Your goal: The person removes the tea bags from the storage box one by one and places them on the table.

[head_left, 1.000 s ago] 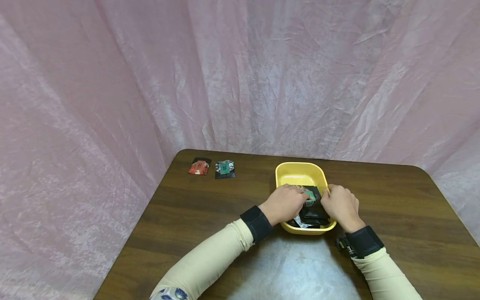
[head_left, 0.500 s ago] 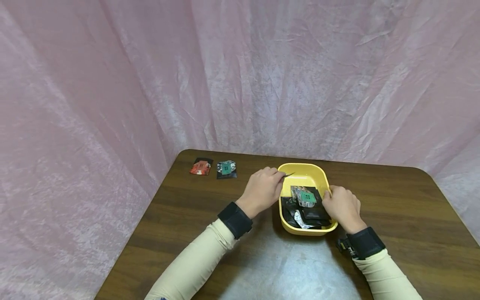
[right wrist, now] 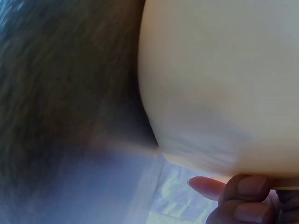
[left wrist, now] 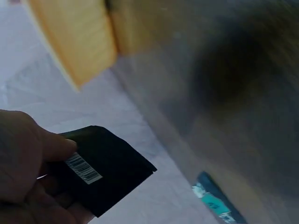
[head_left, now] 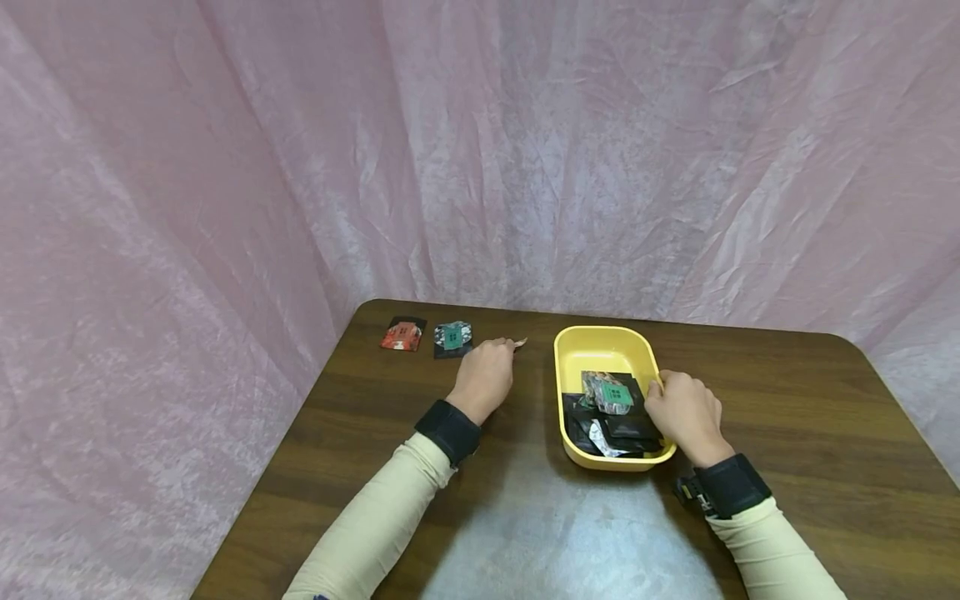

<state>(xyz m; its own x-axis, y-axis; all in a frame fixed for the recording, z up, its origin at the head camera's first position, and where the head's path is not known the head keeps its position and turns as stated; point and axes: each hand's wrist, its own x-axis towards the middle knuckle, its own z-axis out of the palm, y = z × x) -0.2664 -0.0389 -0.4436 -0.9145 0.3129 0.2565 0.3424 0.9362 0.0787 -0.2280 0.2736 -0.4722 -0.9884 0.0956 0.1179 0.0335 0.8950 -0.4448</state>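
My left hand (head_left: 483,379) pinches a small flat black packet (left wrist: 110,170) by one edge, above the table to the left of the yellow basin (head_left: 592,333). A white barcode label shows on the packet's near side in the left wrist view; in the head view only its tip sticks out past the fingers. My right hand (head_left: 684,415) grips the basin's right rim, its fingers curled over the edge. Inside the basin lies a heap of black packets (head_left: 630,427), one on top with a green label (head_left: 617,396).
On the brown wooden table (head_left: 360,433), a red-labelled packet (head_left: 403,333) and a green-labelled packet (head_left: 453,338) lie side by side near the back left corner. A pink curtain (head_left: 480,150) hangs behind the table.
My left hand has come up out of the basin with a packet and moved left, towards the two packets on the table. The right hand has stayed on the rim.
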